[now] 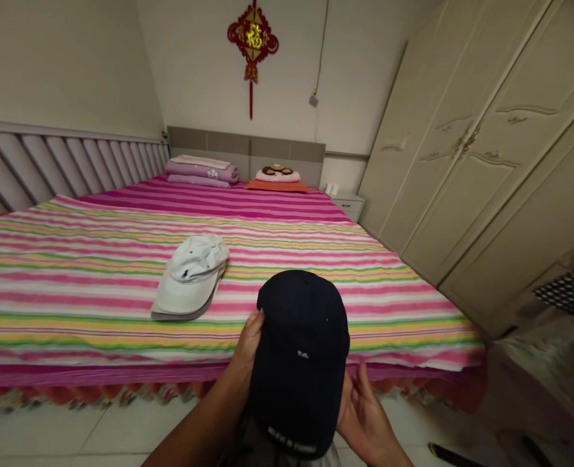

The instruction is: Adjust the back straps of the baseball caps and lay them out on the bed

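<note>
Fingers [254, 322] of the left hand [246, 342] grip the dark cap [302, 311]; the right hand [364, 415] sits loosely open at its edge. A slack left pinch could drop it.

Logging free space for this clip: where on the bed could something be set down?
Striped sheet shows bare left of the white cap and right of the dark cap, toward the wardrobe. Crowded: beside the headboard, with two bedding stacks.

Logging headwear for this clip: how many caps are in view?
2: a white cap on the striped bed cover, and a dark cap between the left hand and the right hand.
</note>
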### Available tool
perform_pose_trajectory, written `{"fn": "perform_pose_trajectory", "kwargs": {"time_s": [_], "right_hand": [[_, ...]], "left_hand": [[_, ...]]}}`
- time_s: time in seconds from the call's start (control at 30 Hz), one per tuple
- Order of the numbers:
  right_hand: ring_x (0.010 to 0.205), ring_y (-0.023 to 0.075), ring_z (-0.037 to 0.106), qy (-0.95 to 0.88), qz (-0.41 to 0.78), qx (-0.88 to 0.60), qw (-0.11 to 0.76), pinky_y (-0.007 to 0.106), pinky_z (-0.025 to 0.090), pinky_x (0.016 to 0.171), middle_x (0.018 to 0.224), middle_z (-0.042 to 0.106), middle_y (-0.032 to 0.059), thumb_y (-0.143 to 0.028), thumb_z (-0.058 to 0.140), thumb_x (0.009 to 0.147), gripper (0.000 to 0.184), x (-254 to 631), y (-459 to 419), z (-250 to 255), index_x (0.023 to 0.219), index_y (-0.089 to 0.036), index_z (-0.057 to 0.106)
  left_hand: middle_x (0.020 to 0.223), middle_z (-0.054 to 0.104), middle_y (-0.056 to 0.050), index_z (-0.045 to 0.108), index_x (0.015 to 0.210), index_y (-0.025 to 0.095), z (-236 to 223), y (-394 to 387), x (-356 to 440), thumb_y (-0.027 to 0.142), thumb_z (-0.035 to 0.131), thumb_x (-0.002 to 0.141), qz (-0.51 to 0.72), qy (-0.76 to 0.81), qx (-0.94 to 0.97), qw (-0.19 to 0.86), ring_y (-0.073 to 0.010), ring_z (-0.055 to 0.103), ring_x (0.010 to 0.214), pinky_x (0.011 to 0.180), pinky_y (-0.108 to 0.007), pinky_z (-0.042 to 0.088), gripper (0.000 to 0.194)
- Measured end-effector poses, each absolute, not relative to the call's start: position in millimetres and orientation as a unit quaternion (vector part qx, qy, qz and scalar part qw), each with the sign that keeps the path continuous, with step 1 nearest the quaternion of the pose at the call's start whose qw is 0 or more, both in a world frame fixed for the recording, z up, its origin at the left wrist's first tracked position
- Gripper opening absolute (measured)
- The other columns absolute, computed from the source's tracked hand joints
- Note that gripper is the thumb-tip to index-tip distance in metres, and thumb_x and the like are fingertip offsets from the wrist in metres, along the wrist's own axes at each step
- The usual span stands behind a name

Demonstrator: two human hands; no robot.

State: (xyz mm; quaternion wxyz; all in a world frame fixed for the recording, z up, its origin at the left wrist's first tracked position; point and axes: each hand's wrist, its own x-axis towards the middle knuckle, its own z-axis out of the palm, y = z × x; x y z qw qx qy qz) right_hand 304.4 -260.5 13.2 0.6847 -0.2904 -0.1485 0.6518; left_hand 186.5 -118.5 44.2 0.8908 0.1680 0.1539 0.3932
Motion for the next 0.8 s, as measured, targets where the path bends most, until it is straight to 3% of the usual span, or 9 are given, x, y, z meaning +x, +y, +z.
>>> {"fn": "perform_pose_trajectory", "kwargs": {"time_s": [0.1,0.2,0.37,0.43,0.63,0.8], "right_hand": [[0.099,0.0244,0.059,-0.165,0.615,-0.301,0.710,0.039,0.039,0.092,0.105,0.066,0.0081,-0.040,0.067,0.068,0.045,304,-265,15,0.109,-0.024,0.060],[0.099,0.0226,0.060,-0.176,0.579,-0.335,0.722,0.038,0.040,0.092,0.106,0.066,0.0064,-0.022,0.070,0.065,0.048,315,-258,20,0.112,-0.027,0.058],[0.086,0.0192,0.064,-0.212,0.510,-0.400,0.731,0.032,0.048,0.080,0.103,0.068,0.0052,-0.021,0.073,0.061,0.055,372,-231,35,0.112,-0.027,0.056],[0.087,0.0197,0.064,-0.227,0.467,-0.427,0.740,0.033,0.047,0.083,0.101,0.068,0.0049,-0.023,0.073,0.059,0.054,406,-217,42,0.111,-0.027,0.057],[0.090,0.0170,0.063,-0.206,0.372,-0.484,0.765,0.032,0.045,0.088,0.100,0.068,0.0027,-0.019,0.064,0.065,0.033,516,-186,49,0.097,-0.024,0.062],[0.066,0.0142,0.066,-0.140,0.361,-0.537,0.749,0.022,0.055,0.065,0.070,0.071,0.0002,-0.009,0.058,0.067,0.017,570,-177,21,0.078,-0.021,0.063]], "left_hand": [[0.095,0.068,-0.006,0.059,0.099,0.016,35,-109,197,0.027,0.063,0.071,0.439,0.168,0.185,0.863,-0.0220,0.063,0.088,0.091,-0.040,0.040,0.030],[0.098,0.066,-0.007,0.057,0.103,0.017,28,-103,207,0.026,0.062,0.072,0.450,0.179,0.196,0.853,-0.0220,0.061,0.091,0.092,-0.041,0.039,0.033],[0.120,0.055,-0.011,0.052,0.113,0.020,13,-98,209,0.036,0.055,0.077,0.385,0.183,0.243,0.871,-0.0231,0.052,0.108,0.097,-0.041,0.032,0.039],[0.121,0.053,-0.012,0.053,0.111,0.020,4,-96,205,0.038,0.054,0.078,0.353,0.202,0.262,0.875,-0.0244,0.051,0.109,0.096,-0.042,0.032,0.038],[0.098,0.064,-0.011,0.061,0.096,0.016,-18,-89,199,0.036,0.062,0.072,0.310,0.223,0.318,0.868,-0.0225,0.060,0.090,0.082,-0.036,0.041,0.032],[0.080,0.066,-0.008,0.063,0.087,0.015,-26,-83,204,0.035,0.071,0.062,0.271,0.234,0.332,0.872,-0.0170,0.062,0.072,0.070,-0.030,0.044,0.032]]}}
